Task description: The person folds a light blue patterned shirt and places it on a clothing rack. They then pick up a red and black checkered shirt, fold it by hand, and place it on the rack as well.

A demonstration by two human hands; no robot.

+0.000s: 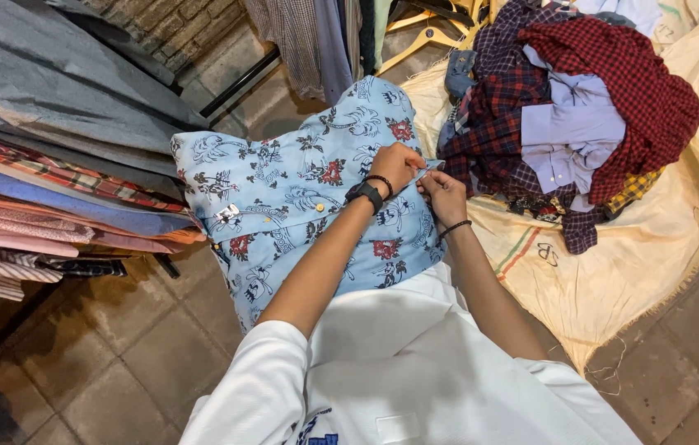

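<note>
A light blue floral shirt (283, 206) is held up before the person, above the tiled floor (119, 346). Its right edge is pinched by both hands: the left hand (396, 165), wearing a black watch and a bead bracelet, is closed on the fabric, and the right hand (443, 191), with a dark wristband, is closed on the same edge just beside it. A rack of hanging shirts (53, 181) is seen at the left, touching the blue shirt's collar side. A heap of checked and plain shirts (580, 124) is shown at the upper right, lying on a cream sacking sheet (646, 255) spread over the floor. Wooden hangers (423, 33) are visible at the top.
</note>
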